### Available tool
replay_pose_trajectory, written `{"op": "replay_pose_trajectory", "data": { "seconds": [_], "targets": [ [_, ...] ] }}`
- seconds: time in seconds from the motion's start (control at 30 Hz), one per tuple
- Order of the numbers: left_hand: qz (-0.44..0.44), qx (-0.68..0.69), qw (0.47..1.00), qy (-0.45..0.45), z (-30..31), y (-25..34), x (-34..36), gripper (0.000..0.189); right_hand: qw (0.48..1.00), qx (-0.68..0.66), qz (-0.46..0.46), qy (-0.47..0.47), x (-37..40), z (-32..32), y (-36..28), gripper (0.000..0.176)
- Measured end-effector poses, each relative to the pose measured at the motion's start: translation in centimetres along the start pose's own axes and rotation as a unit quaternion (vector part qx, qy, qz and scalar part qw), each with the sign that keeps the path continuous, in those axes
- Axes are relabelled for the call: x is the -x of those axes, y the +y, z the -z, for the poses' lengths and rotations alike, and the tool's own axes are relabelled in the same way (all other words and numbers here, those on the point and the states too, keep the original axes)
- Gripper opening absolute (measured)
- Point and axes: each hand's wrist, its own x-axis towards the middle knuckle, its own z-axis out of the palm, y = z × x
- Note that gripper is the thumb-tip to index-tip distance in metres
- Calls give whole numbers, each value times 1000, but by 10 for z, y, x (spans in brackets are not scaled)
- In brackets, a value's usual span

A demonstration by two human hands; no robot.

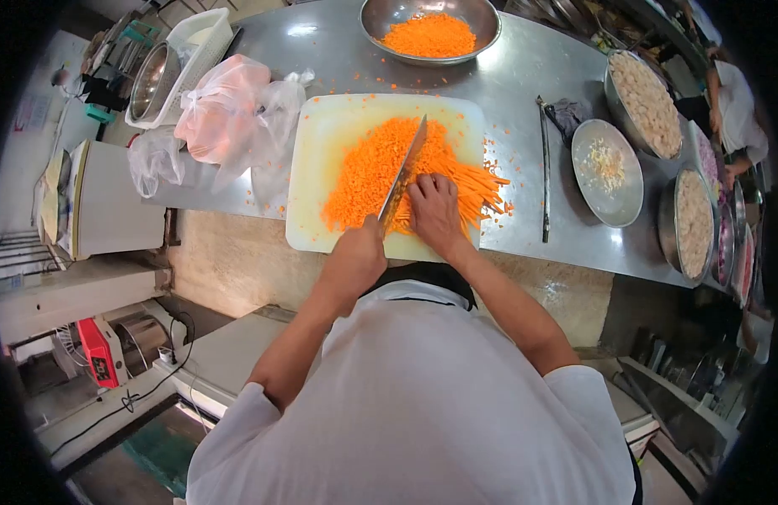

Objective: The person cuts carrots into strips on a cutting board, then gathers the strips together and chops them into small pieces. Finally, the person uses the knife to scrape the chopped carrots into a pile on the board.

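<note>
A pale, rectangular plastic cutting board (322,143) lies on the grey steel table (524,67), close to the table edge where the person stands. The left hand (355,252) is at the near edge of the board. It is closed in a fist around the handle of a long steel knife (403,172), and the blade goes diagonally over the middle of the board with its edge down in the carrot. The right hand (435,210) is just to the right of the blade. Its fingers are bent and kept together, and they press down on a bundle of thin orange carrot strips (477,185) on the right part of the board. They push on the strips and do not pinch them. To the left of the blade, a wide heap of finely chopped carrot (364,172) covers the centre of the board. Behind the board stands a round steel bowl (372,17) with more chopped carrot inside. To the left of the board are crumpled pinkish plastic bags (225,105). To the right of it lie a thin dark rod (545,168) and then a flat round steel dish (625,202) with some pale chopped bits. Further to the right, at the far end of the table, another person (734,109) in a white shirt is at work.
</note>
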Motion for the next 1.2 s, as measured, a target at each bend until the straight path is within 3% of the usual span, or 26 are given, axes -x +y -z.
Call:
{"op": "replay_pose_trajectory", "data": {
  "seconds": [0.13, 0.23, 0.33, 0.43, 0.63, 0.7, 0.8, 0.9, 0.97, 1.07, 1.13, 1.2],
  "targets": [
    [29, 38, 999, 16, -34, -6, -22, 8, 1000, -26, -10, -2, 1, -1, 0, 24],
    [48, 37, 998, -12, -8, 5, -25, 8, 1000, -21, 1, -9, 2, 1, 1, 24],
    [15, 39, 999, 15, -6, 2, 4, 14, 1000, -12, -12, -10, 0, -1, 1, 24],
    [26, 73, 996, 34, -43, -8, -18, 16, 999, -41, -9, 9, 3, 0, 0, 24],
    [44, 61, 997, 1, -2, 13, 4, 18, 1000, -9, -12, 11, 1, -1, 0, 22],
    [41, 66, 997, 18, -38, -5, -12, 18, 999, -33, -13, 9, 1, 1, -1, 21],
    [55, 63, 996, 36, -40, -5, -25, 17, 1000, -22, -10, -16, 2, 3, 0, 21],
    [5, 33, 999, 21, -14, 4, -14, 17, 1000, -20, -5, 14, 3, -3, 2, 21],
    [44, 115, 992, 8, -21, 6, 1, 17, 1000, -23, -9, 19, 0, 1, 2, 21],
    [34, 56, 997, 34, -50, -6, -30, 14, 1000, -26, -8, 7, 3, 1, 3, 20],
    [62, 50, 997, 23, -29, 6, -26, 13, 1000, -27, -1, -5, 6, 0, 2, 19],
    [78, 127, 988, -30, -8, 15, -7, 13, 1000, -21, -5, 16, 3, -3, 5, 19]
  ]
}}
